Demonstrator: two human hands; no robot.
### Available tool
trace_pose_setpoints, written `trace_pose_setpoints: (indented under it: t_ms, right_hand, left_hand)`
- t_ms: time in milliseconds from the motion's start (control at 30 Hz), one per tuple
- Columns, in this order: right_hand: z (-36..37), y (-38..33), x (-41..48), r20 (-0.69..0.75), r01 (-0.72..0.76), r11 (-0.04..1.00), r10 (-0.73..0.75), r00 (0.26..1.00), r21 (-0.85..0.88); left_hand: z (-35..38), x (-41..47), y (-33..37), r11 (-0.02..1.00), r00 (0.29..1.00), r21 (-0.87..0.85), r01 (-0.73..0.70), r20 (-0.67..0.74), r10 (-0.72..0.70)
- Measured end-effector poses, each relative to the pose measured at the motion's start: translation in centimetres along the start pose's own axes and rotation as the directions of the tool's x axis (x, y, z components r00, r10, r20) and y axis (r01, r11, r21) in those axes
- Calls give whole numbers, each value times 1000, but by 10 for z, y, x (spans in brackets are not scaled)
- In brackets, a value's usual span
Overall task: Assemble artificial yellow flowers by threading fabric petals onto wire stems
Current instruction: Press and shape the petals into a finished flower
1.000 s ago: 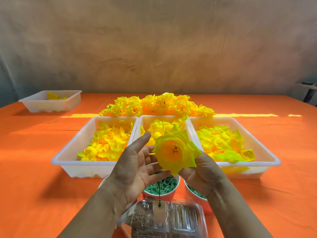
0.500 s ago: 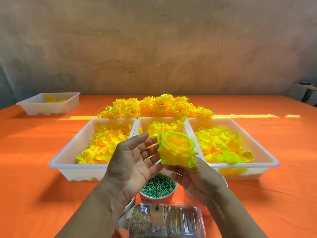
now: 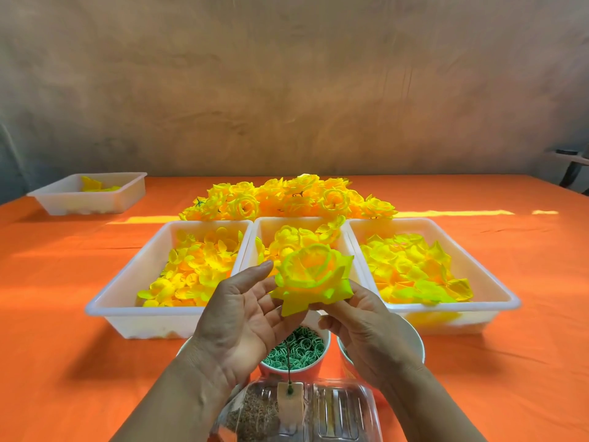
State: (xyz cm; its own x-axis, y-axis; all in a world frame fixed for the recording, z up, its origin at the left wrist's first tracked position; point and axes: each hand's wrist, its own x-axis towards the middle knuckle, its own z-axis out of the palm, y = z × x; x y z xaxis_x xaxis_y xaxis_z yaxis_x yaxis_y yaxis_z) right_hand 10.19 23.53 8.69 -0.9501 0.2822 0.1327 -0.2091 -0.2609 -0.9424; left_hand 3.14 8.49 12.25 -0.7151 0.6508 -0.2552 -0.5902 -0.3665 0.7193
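A yellow fabric flower (image 3: 314,277) sits between my hands over the middle tray, its face tilted up and away. A thin dark wire stem (image 3: 288,365) hangs down from it, ending in a small green tip. My right hand (image 3: 366,330) pinches the flower from underneath. My left hand (image 3: 245,317) is palm-up with fingers spread, its fingertips touching the flower's left petals. Three white trays of loose yellow petals (image 3: 197,266), (image 3: 280,240), (image 3: 411,269) stand side by side behind my hands.
A heap of finished yellow flowers (image 3: 287,199) lies beyond the trays. A red cup of green rings (image 3: 296,349), a second cup (image 3: 411,336) and a clear plastic box (image 3: 318,413) sit near me. A small white tray (image 3: 89,194) stands far left on the orange cloth.
The flower has turned from facing me to facing up and away, and its petals have closed into a fuller bloom. My left fingers have come in against the petals.
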Motion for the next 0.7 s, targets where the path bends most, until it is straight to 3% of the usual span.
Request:
trace_pose_setpoints:
  t_ms: [267, 467, 700]
  right_hand:
    - [0, 4, -3, 8, -3, 999, 3, 1000, 39]
    - [-4, 5, -5, 64, 75, 997, -76, 995, 19]
    - [-5, -11, -12, 73, 232, 949, -221, 973, -214]
  left_hand:
    - [0, 0, -4, 997, 999, 62, -39, -19, 40]
    - [3, -3, -6, 964, 986, 209, -165, 8, 167]
    - [4, -7, -4, 923, 967, 287, -255, 71, 245]
